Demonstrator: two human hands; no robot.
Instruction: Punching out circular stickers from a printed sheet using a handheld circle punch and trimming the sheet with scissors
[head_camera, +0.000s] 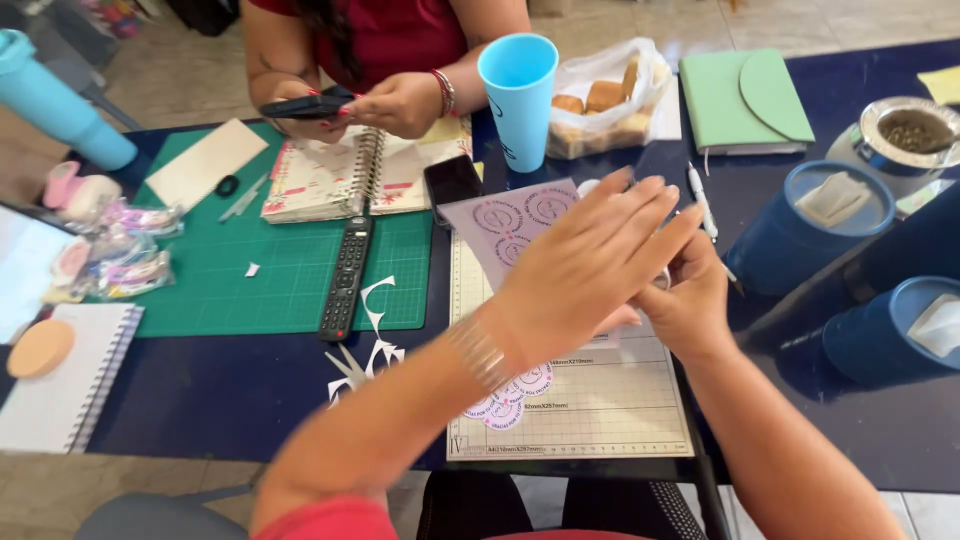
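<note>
— While the camera looks down from the wearer's head, where do the two hands sit?

— Both meet over a gridded white cutting board (600, 400) on a dark blue table (200, 390). The left hand (590, 265) lies flat, fingers stretched out and spread, holding nothing. It crosses over the right hand (690, 300), which is curled beneath it.

— What does the right hand hold?

— It seems to pinch something small and white, but the left hand covers it, so I cannot tell for sure.

— And the paper nearby?

— A pale purple sticker sheet (510, 225) printed with round designs lies tilted under the left hand, reaching past the board's top edge. A few cut round stickers (505, 400) rest on the board near the left wrist. A white pen (700, 195) lies just beyond the fingertips.

— What else is on the table?

— A green cutting mat (230, 270) to the left, with a black remote control (346, 275) at its right edge and white paper scraps (375, 330) beside it. A light blue cup (518, 95) stands beyond the sheet. Across the table, another person's hands (375, 100) hold a dark object over an open spiral notebook (350, 175).
</note>
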